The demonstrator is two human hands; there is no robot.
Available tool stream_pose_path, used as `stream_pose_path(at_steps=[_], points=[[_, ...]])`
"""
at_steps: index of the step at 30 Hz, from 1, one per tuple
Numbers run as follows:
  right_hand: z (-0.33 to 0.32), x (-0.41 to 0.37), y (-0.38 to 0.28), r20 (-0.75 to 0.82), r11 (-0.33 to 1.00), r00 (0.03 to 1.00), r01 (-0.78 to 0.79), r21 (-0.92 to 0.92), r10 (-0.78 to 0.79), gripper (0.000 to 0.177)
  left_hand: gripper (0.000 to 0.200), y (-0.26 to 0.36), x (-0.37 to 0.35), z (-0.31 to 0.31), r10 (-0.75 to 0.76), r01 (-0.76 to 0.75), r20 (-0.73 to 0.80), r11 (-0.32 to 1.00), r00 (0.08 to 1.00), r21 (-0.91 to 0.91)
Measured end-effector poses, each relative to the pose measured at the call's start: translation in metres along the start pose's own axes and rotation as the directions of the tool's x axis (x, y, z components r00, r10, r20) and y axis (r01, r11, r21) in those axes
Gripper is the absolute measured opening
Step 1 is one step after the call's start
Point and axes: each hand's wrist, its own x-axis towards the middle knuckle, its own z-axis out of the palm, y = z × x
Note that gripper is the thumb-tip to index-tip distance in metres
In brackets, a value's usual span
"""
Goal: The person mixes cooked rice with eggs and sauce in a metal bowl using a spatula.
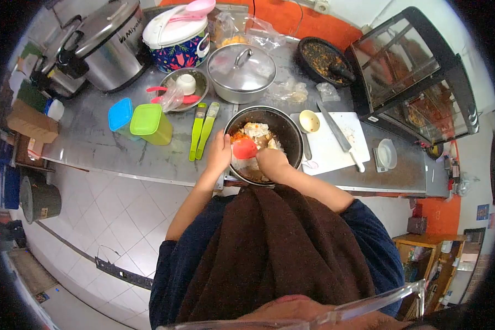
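A dark round pot [295,129] stands at the counter's front edge, with white food [256,130] and orange-red bits inside. My left hand [219,151] is at the pot's left rim, its fingers closed on that rim. Inside the pot, my right hand [272,164] is closed round something hidden by the fingers, beside a red scoop or spatula head [245,148]. Whether the hand holds this red tool's handle is not clear. Right of the pot are a small cream bowl [309,121] and a knife [338,132] on a white cutting board [327,159].
A lidded steel pot [242,71] stands behind the dark pot. Two green utensils [202,132] and green and blue containers [151,125] lie to the left. At the right are a glass cabinet [399,66], a black mortar [324,60] and a small dish [386,154].
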Motion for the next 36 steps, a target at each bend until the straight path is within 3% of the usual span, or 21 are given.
stream_pose_path(at_steps=[3,4,5,6,8,9,11,12,15,17,19,21,22,24,27,28,30,31,33,34,36], points=[[0.003,0.007,0.025,0.035,0.996,0.999,0.009,-0.093,-0.005,0.011,0.026,-0.001,-0.003,0.002,0.036,-0.036,-0.023,0.999,0.999,0.005],[-0.023,-0.002,0.032,0.030,0.999,1.000,-0.005,-0.042,0.007,0.012,0.025,-0.002,-0.001,0.001,0.061,-0.062,-0.015,0.998,0.998,-0.034],[-0.043,-0.002,0.040,0.097,0.993,0.995,-0.013,-0.116,0.024,0.011,0.025,-0.001,0.001,-0.001,0.070,-0.070,-0.014,0.997,0.997,-0.032],[-0.072,-0.011,0.043,0.042,0.999,0.999,0.002,-0.042,0.000,0.011,0.024,0.001,-0.001,0.000,0.082,-0.083,-0.049,0.997,0.995,-0.002],[-0.060,0.006,0.048,-0.182,0.941,0.963,-0.240,-0.237,0.200,0.012,0.023,0.002,-0.004,0.001,0.080,-0.079,-0.079,0.997,0.994,0.018],[-0.045,0.017,0.050,-0.170,0.942,0.964,-0.243,-0.233,0.207,0.012,0.022,0.005,-0.004,-0.002,0.056,-0.054,-0.048,0.998,0.997,0.035],[-0.013,0.043,0.052,-0.308,0.954,0.951,-0.083,-0.287,-0.010,0.012,0.021,0.006,-0.001,-0.002,0.069,-0.068,-0.037,0.997,0.997,0.035],[-0.014,0.047,0.044,-0.335,0.984,0.942,-0.040,-0.176,-0.022,0.011,0.021,0.006,0.000,-0.002,0.074,-0.073,-0.034,0.997,0.997,0.034],[-0.018,0.033,0.023,-0.223,0.973,0.954,0.165,-0.162,-0.199,0.014,0.022,0.002,-0.002,0.000,0.020,-0.020,-0.004,0.999,1.000,0.049],[-0.037,-0.004,0.002,-0.182,0.974,0.965,0.162,-0.160,-0.191,0.013,0.023,-0.004,-0.001,0.006,0.088,-0.088,-0.098,0.996,0.991,0.006],[-0.039,-0.014,0.002,-0.139,0.974,0.973,0.160,-0.160,-0.182,0.012,0.024,0.002,-0.001,0.003,0.062,-0.063,-0.074,0.998,0.995,-0.015],[-0.024,-0.014,0.016,0.111,0.991,0.990,0.096,-0.096,-0.086,0.011,0.025,0.004,-0.004,0.000,0.041,-0.041,-0.028,0.999,0.999,-0.026],[-0.019,-0.003,0.031,0.040,0.988,0.999,0.025,-0.150,-0.019,0.011,0.025,0.005,-0.004,-0.001,0.039,-0.040,-0.014,0.999,0.999,-0.026],[-0.024,0.008,0.054,-0.161,0.931,0.983,0.026,-0.364,-0.090,0.011,0.025,0.006,-0.001,-0.002,0.038,-0.039,-0.008,0.999,0.999,-0.027],[-0.036,0.001,0.060,-0.066,0.908,0.995,0.044,-0.417,-0.079,0.011,0.027,0.004,-0.004,0.001,0.028,-0.028,-0.010,0.998,1.000,-0.049],[-0.033,-0.005,0.058,-0.063,0.907,0.995,0.044,-0.419,-0.077,0.011,0.027,0.003,-0.006,0.005,0.015,-0.020,-0.081,0.998,0.997,-0.056],[-0.025,-0.024,0.045,0.187,0.974,0.982,0.047,-0.222,-0.005,0.016,0.028,0.002,-0.008,0.010,0.004,-0.014,-0.151,0.998,0.988,-0.066],[-0.024,-0.026,0.041,0.187,0.973,0.982,0.048,-0.226,-0.005,0.016,0.029,0.002,-0.008,0.011,-0.007,-0.008,-0.180,0.997,0.984,-0.082],[-0.018,-0.024,0.029,0.272,0.998,0.962,0.015,0.067,-0.033,0.018,0.030,0.001,-0.009,0.012,-0.020,0.000,-0.205,0.995,0.979,-0.097],[0.000,-0.013,0.032,0.272,0.997,0.962,0.011,0.071,-0.029,0.018,0.031,0.001,-0.009,0.012,-0.049,0.024,-0.174,0.989,0.983,-0.143],[0.026,0.016,0.041,0.159,0.923,0.963,0.152,0.354,-0.220,0.022,0.031,0.002,-0.008,0.011,-0.073,0.045,-0.146,0.981,0.987,-0.188]])
